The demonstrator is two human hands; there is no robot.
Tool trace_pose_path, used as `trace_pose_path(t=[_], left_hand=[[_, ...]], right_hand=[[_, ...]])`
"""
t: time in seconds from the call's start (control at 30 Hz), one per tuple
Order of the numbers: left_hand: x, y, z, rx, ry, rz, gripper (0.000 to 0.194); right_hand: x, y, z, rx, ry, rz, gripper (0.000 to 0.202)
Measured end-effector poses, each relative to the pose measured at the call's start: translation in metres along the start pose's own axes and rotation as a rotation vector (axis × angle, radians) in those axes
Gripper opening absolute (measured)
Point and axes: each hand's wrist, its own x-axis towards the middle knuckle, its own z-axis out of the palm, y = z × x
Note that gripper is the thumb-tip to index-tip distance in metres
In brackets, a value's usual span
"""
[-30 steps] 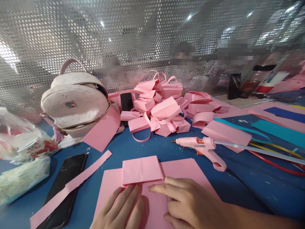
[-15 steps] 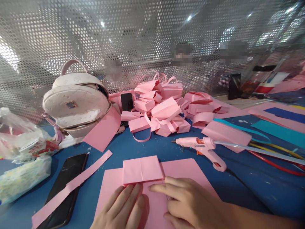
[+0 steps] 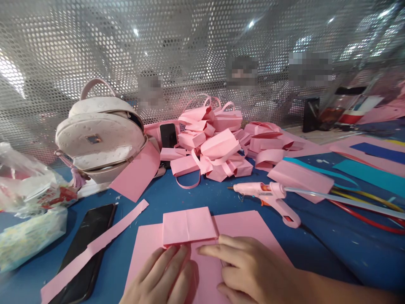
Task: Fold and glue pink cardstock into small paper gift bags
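Observation:
A small folded pink paper piece (image 3: 190, 225) lies on a larger pink sheet (image 3: 253, 236) at the front of the blue table. My left hand (image 3: 164, 274) rests flat on the sheet, fingers stretched out, their tips at the folded piece's near edge. My right hand (image 3: 247, 266) lies to the right on the same sheet, its index finger extended left beneath the folded piece and the other fingers partly curled. Whether anything is under its fingers is hidden.
A pink glue gun (image 3: 268, 196) lies right of the sheet. A phone (image 3: 85, 253) with a paper strip across it lies left. Behind are a pile of pink paper bags (image 3: 221, 147) and a white backpack (image 3: 101, 135).

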Motion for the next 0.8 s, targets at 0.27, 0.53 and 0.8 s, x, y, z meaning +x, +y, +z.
trace_pose_path(t=[0.27, 0.53, 0.8], left_hand=[[0.0, 0.001, 0.003, 0.023, -0.033, 0.012, 0.035], [0.0004, 0.0039, 0.001, -0.004, -0.036, -0.024, 0.036], [0.0, 0.0025, 0.0013, 0.012, -0.066, 0.027, 0.03]], right_hand=[[-0.0005, 0.0022, 0.0011, 0.006, -0.002, 0.008, 0.024], [-0.0012, 0.004, 0.0001, 0.006, -0.048, -0.011, 0.025], [0.0004, -0.002, -0.0003, 0.01, -0.033, 0.028, 0.024]])
